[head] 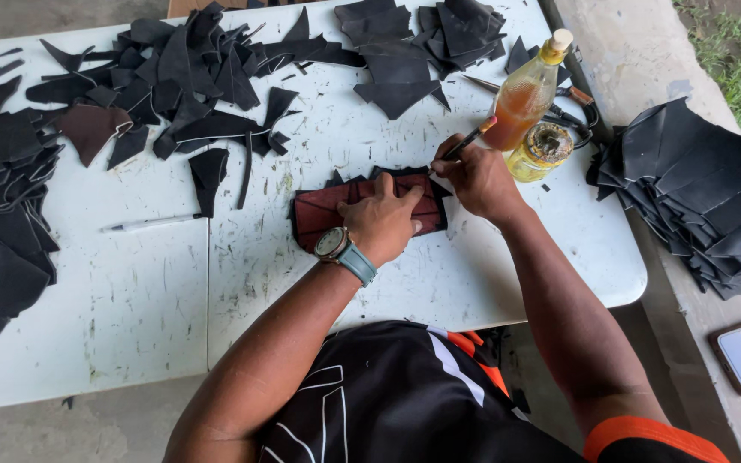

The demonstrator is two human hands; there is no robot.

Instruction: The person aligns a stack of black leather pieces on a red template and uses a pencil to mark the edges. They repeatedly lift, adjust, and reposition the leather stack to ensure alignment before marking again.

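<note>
My left hand [381, 225] presses flat on the reddish leather piece [323, 214] at centre frame; my right hand [473, 176] grips a pen [466, 141], marking its upper edge, most black pieces [182, 77] untouched.

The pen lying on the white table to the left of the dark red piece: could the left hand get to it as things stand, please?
Probably yes. The left hand presses on the dark red piece, and only bare table lies between it and the pen; the black scraps sit just beyond.

Matt reddish-brown leather piece [328, 214] under my left hand [383, 225], scuffed white plastic table [130, 291], glossy amber plastic bottle [523, 99], matt black leather scraps [182, 77].
</note>
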